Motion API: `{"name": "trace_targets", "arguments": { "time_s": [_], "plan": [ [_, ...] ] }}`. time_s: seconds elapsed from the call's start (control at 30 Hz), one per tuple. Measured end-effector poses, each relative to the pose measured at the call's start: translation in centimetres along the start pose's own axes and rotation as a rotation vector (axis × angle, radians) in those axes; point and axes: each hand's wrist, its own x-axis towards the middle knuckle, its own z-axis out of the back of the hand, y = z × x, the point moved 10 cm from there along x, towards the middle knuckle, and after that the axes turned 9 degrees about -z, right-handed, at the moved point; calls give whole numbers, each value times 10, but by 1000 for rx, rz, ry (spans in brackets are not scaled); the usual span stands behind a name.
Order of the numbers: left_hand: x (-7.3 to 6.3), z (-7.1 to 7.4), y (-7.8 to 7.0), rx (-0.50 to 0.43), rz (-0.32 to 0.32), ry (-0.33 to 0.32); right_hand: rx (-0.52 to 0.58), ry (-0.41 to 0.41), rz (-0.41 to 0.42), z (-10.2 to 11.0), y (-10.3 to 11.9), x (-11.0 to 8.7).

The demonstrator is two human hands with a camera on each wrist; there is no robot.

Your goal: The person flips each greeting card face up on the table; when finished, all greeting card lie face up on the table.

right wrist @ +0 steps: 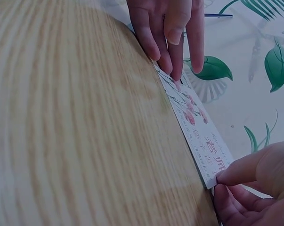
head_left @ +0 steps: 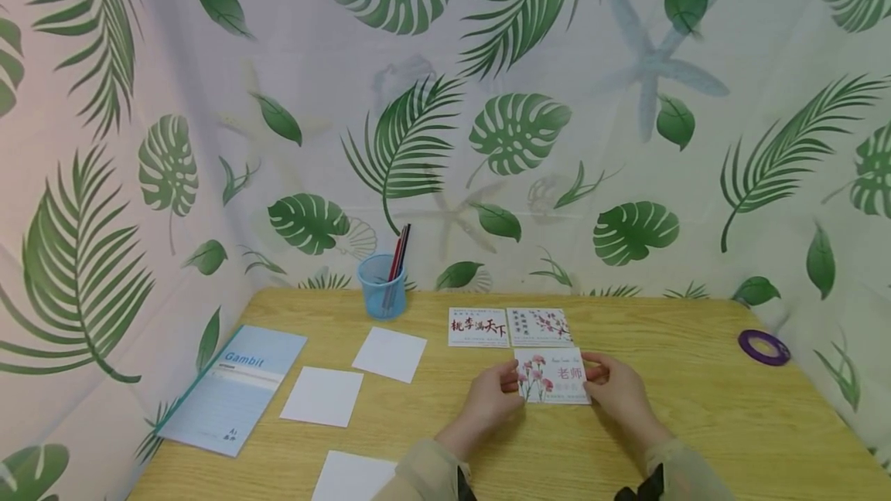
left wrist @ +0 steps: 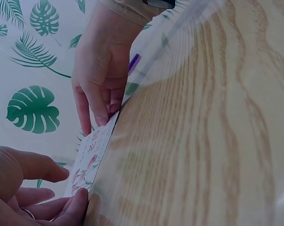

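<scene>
A white greeting card (head_left: 553, 389) with pink carnations and red Chinese characters lies flat between both hands, just below two other printed cards. My right hand (head_left: 619, 393) pinches its lower right corner, with the thumb on top in the right wrist view. On the other side, my left hand (head_left: 493, 397) touches the card's left edge with its fingertips; its thumb stands off the card in the right wrist view. One neighbouring card (head_left: 478, 337) bears large red characters, and the other (head_left: 550, 323) shows red blossom on a branch. The two sit side by side.
Three blank white cards, one nearest the cup (head_left: 393, 352), one mid-left (head_left: 322, 396) and one at the front (head_left: 351, 478), lie on the wooden table (head_left: 696, 408). A blue notebook (head_left: 240, 385) is far left. Pens stand in the blue mesh cup (head_left: 376, 296); purple tape (head_left: 764, 347) lies right.
</scene>
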Motion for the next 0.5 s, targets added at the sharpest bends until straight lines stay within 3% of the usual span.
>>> {"name": "trace_targets", "arguments": {
  "time_s": [0.5],
  "plan": [
    [1,-2,6,-6,3,8,-3,20,8,0,-3,3]
  ]
}}
